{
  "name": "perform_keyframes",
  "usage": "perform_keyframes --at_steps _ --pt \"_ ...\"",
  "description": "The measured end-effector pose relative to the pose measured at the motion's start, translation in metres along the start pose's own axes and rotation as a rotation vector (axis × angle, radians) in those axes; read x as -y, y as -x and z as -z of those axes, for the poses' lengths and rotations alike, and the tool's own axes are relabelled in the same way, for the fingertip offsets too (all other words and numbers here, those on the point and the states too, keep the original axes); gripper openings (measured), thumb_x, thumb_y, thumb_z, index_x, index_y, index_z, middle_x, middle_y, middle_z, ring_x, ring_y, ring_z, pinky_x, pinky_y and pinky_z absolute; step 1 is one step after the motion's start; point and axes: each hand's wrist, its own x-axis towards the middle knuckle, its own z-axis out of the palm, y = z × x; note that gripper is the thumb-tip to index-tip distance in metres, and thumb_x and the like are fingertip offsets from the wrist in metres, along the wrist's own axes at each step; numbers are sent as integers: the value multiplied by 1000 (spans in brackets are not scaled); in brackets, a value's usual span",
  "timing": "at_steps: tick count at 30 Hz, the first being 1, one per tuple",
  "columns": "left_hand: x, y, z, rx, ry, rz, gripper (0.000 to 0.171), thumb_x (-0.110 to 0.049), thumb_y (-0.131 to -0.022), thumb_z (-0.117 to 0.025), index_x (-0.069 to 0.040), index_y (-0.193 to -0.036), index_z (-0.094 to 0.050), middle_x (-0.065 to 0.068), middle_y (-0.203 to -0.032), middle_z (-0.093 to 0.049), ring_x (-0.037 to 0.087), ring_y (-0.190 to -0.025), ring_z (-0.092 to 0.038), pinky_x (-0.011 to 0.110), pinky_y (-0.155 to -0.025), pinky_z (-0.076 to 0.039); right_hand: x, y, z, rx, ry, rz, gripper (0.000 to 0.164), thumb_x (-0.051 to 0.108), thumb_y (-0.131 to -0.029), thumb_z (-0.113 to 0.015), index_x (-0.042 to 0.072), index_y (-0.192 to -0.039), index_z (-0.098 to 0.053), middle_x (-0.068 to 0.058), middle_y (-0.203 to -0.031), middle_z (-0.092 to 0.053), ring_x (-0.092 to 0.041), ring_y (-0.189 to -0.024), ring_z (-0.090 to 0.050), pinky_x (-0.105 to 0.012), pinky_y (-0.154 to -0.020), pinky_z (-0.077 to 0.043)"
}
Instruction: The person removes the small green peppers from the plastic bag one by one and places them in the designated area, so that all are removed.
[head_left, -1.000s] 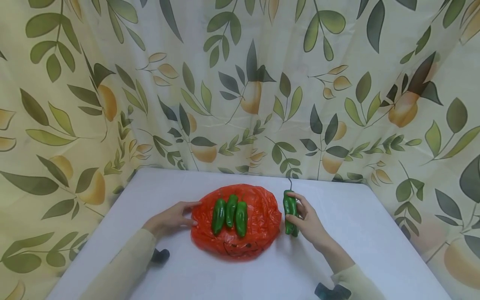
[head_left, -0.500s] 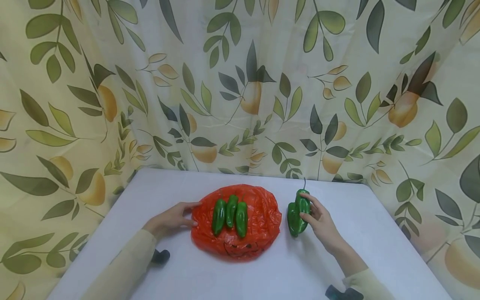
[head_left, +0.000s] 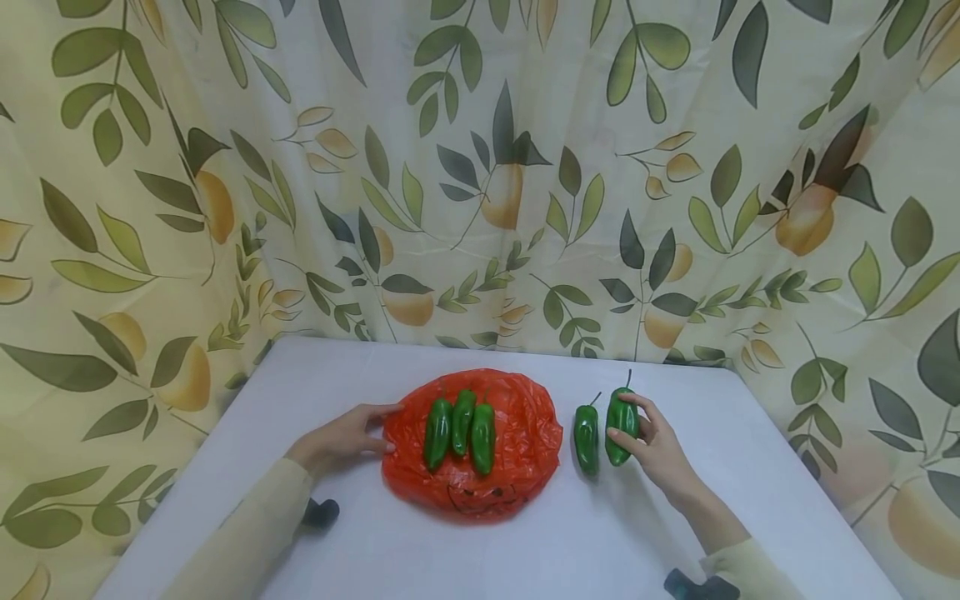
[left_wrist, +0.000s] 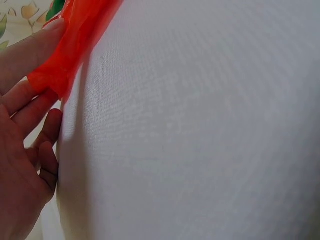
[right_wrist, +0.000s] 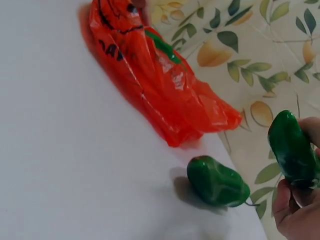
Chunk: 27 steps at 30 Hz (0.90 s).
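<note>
Gripping a pepper [head_left: 622, 427], the right hand [head_left: 656, 450] has it between thumb and fingers, and what a shine on it! Deep green, long and smooth, it wears bright streaks of light down its skin, with a thin dark stem poking out past the fingers at the far end. The right wrist view gives us its other end, blunt and rounded. Whether it touches the table [head_left: 480, 567] under that grip, I cannot tell.

Just to the left of the grip, apart from it, lies a second pepper [head_left: 587, 440], the same glossy green, its stem slanting away from the body. Further left, beyond that one, comes the bag [head_left: 525, 433]: red, shiny, crumpled all over, black marks drawn like a face along its near edge. Three peppers [head_left: 463, 422] sit side by side on it, plump and green, the middle one set a little farther back.

And on the bag's far side from the right-hand grip, the left hand [head_left: 345, 433] pinches its edge, thumb and fingers closed on the thin red film.
</note>
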Motion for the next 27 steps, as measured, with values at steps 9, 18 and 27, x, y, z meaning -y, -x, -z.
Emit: perform_keyframes --at_steps 9,18,27 --pt "1 -1 0 -3 -33 -1 76 -19 -82 -80 -24 -152 -48 9 -161 -41 39 -152 -30 67 -123 -20 -19 -8 9 -4 27 -27 67 12 -103 -55 12 -159 -19 -35 -156 -29 -52 -136 -47 -32 -94 -55" --pt "5 -4 -2 -15 -24 27 78 -22 -79 -83 -29 -150 -50 6 -160 -43 38 -152 -31 67 -122 -22 -34 -15 15 -2 51 -114 67 15 -105 -52 11 -161 -16 -37 -154 -36 -51 -141 -41 -30 -97 -55" --pt "1 -2 1 -15 -63 -14 77 -22 -82 -82 -26 -151 -49 6 -160 -44 38 -151 -32 66 -122 -23 -35 -21 17 98 67 -169 62 9 -106 -41 13 -162 -13 -38 -162 -10 -61 -146 -19 -65 -114 -39"
